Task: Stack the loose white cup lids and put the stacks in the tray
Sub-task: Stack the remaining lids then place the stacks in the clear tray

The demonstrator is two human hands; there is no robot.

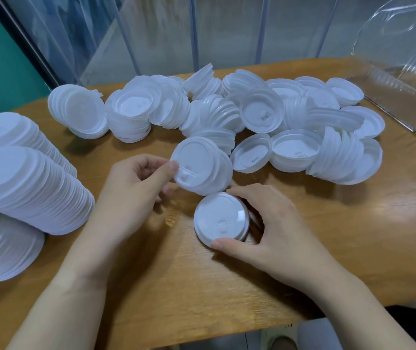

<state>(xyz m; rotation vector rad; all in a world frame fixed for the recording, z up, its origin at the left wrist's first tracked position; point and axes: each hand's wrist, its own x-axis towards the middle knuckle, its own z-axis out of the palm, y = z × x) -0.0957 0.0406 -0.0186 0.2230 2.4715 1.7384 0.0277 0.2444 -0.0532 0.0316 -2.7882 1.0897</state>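
My left hand (136,183) pinches a short stack of white cup lids (202,165) by its near rim, tilted above the wooden table (227,281). Just below it, my right hand (265,223) curls round another small lid stack (219,218), thumb at the front edge and fingers behind. Many loose white lids and short slumped stacks (252,112) lie across the far half of the table. Tall finished lid stacks (25,188) lie on their sides at the left edge. A clear plastic tray (404,79) sits at the far right.
Clear plastic curtain strips (176,34) hang behind the table. The table's near edge runs across the bottom, with floor (303,337) beyond it. Bare wood shows between my forearms and to the right of my right hand.
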